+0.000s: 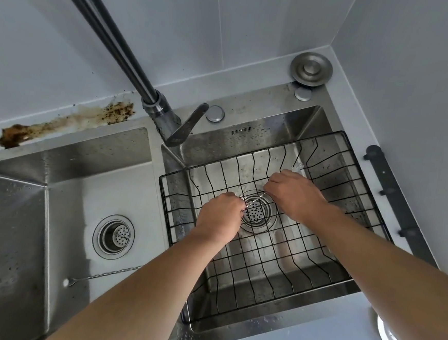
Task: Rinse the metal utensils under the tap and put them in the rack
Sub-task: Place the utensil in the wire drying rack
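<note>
A thin twisted metal utensil (pixel 255 199) spans between both hands above the black wire rack (pixel 347 227) in the right basin. My left hand (pixel 220 216) pinches its near end. My right hand (pixel 293 194) grips its far end, and a shiny tip (pixel 298 167) pokes out beyond the knuckles. A second twisted metal utensil (pixel 102 273) with a small round end lies in the left basin (pixel 82 185). The tap (pixel 134 66) rises at the back between the basins, and I see no water running.
The right basin's drain strainer (pixel 255 212) sits below the rack. The left basin has its own drain (pixel 114 236). A round metal lid (pixel 311 69) lies at the back right corner. A brown stain (pixel 68 122) marks the back ledge. A white dish edge (pixel 389 338) shows at the lower right.
</note>
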A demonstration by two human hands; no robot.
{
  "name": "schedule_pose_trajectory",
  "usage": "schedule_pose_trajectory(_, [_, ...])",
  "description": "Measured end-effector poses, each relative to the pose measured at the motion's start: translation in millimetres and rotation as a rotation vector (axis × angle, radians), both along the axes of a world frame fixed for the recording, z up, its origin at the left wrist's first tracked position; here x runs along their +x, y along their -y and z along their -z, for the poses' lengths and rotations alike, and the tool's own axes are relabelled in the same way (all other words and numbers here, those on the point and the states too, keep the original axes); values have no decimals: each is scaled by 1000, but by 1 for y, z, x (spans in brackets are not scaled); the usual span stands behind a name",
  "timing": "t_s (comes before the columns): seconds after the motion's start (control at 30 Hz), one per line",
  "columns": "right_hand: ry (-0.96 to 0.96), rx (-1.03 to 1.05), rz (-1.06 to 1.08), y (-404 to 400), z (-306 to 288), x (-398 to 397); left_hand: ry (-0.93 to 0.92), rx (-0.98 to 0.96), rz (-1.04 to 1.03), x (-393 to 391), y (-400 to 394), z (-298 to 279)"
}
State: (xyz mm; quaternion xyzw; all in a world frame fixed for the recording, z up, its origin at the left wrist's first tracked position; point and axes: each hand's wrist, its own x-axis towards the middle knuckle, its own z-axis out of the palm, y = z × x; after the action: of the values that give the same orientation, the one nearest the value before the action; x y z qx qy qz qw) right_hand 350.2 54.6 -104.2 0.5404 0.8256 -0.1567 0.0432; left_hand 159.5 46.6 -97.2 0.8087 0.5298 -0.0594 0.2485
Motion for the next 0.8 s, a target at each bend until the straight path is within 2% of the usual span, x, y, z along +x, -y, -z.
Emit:
schedule_pose_trajectory(0.3, [45,11,58,7,-8,-8,26,9,22,-7,6,-4])
schedule_pose_trajectory(0.47, [-5,7,135,15,-20,-20,146,29,-12,-21,12,-17])
schedule_pose_trajectory(0.57, [-126,37,286,23,-29,-36,291,33,-86,-38,19,-32])
schedule_pose_trajectory(0.7, [-391,47,539,37,-50,-68,484,20,-155,-78,33,-59])
schedule_pose_trajectory(0.8, [-608,-60,758,50,-75,-101,603,-33,-236,-117,45,-75])
